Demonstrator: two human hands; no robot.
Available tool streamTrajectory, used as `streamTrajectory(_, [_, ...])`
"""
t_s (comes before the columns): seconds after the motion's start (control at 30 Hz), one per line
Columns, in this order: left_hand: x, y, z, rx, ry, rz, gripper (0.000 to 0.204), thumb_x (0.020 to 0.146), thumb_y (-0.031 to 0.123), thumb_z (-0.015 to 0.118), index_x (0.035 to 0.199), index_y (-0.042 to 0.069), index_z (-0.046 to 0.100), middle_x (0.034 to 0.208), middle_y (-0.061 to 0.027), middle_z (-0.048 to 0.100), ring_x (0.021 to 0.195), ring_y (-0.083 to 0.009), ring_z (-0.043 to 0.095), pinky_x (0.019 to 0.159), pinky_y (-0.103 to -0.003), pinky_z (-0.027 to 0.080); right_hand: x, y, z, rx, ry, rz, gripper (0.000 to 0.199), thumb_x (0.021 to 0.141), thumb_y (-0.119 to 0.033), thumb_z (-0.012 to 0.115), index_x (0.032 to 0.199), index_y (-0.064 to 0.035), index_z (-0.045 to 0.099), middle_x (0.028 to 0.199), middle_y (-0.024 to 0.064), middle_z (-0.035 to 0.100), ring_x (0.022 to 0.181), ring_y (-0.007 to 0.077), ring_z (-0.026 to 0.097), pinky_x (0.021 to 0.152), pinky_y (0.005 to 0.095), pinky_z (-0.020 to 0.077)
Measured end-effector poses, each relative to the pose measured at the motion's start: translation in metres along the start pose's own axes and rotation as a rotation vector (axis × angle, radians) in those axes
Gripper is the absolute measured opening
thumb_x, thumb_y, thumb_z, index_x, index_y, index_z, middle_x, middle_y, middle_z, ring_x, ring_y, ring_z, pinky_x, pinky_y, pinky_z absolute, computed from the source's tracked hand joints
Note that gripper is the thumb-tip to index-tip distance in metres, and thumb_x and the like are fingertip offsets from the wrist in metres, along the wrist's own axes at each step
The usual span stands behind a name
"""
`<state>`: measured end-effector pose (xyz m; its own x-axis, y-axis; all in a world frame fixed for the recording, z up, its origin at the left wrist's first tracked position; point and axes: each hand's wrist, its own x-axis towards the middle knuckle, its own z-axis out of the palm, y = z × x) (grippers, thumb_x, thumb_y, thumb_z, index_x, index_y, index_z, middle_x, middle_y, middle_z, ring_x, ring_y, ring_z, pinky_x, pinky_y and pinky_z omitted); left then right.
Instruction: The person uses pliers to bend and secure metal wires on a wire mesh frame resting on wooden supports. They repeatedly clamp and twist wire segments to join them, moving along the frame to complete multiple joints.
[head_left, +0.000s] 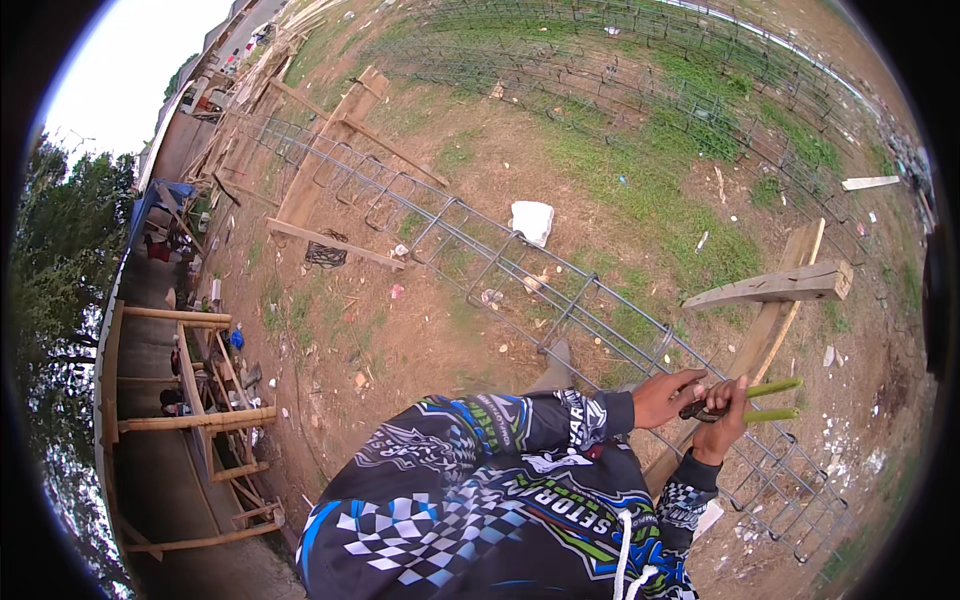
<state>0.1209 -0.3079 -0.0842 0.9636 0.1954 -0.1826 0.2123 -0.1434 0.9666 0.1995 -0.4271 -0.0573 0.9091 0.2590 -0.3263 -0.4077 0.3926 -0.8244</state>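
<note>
Right grip [722, 418] wraps the green-handled tool [775, 386], which juts out rightward.

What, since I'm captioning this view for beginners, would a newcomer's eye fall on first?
The long steel-bar cage, running slantwise from upper left to lower right, dominates the view. Right of centre, a green-handled tool juts from the person's right hand, with the left hand close beside it. The white block stands out on the ground, just beyond the cage's middle.
</note>
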Motion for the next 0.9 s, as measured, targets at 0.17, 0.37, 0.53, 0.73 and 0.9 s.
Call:
streamTrajectory(0.17, [-0.017,-0.032,-0.034,-0.596,0.328,-0.211,0.033,0.1,0.022,0.06,0.125,0.0,0.055,0.102,-0.0102,0.07,0.096,-0.0181,0.068,0.081,-0.032,0.054,-0.013,0.011,0.054,0.065,-0.234,0.124,0.04,0.103,-0.032,0.052,0.071,-0.0121,0.038,0.064,-0.0017,0.035,0.06,0.0109,0.038,0.06,0.0301,0.0369])
streamTrajectory(0.37, [-0.049,-0.043,-0.13,-0.22,0.173,0.122,0.023,0.1,0.021,0.057,0.112,0.001,0.057,0.088,-0.0102,0.067,0.079,-0.0203,0.065,0.073,-0.034,0.051,-0.036,0.062,0.117,0.064,-0.078,0.12,0.047,0.103,-0.035,0.048,0.144,-0.0131,0.04,0.105,0.0123,0.061,0.095,0.0216,0.06,0.089,0.0371,0.0475])
streamTrajectory(0.53, [-0.094,-0.051,-0.218,-0.002,0.324,0.276,0.023,0.1,0.024,0.052,0.107,0.003,0.057,0.091,-0.018,0.062,0.083,-0.0365,0.062,0.072,-0.045,0.047,-0.043,0.133,0.147,0.34,-0.002,0.222,0.054,0.098,-0.036,0.051,0.144,-0.0093,0.038,0.132,0.0202,0.056,0.111,0.0265,0.059,0.089,0.0427,0.0524])
streamTrajectory(0.73, [-0.139,-0.13,-0.374,0.562,0.414,0.052,0.015,0.094,0.014,0.053,0.105,0.004,0.053,0.081,-0.0183,0.061,0.079,-0.04,0.061,0.074,-0.049,0.045,-0.063,0.184,0.138,-0.462,0.156,0.176,0.038,0.095,-0.022,0.056,0.127,-0.0047,0.044,0.091,0.0119,0.063,0.059,0.0191,0.062,0.042,0.0301,0.0489])
streamTrajectory(0.9, [-0.179,-0.192,-0.431,0.711,0.3,0.162,0.012,0.09,0.015,0.057,0.095,0.004,0.052,0.082,-0.0168,0.06,0.088,-0.0364,0.059,0.09,-0.047,0.041,-0.098,0.203,0.141,-1.11,-0.033,0.286,0.045,0.091,-0.009,0.052,0.133,-0.0045,0.036,0.079,0.0126,0.059,0.043,0.0198,0.058,0.033,0.0314,0.0447])
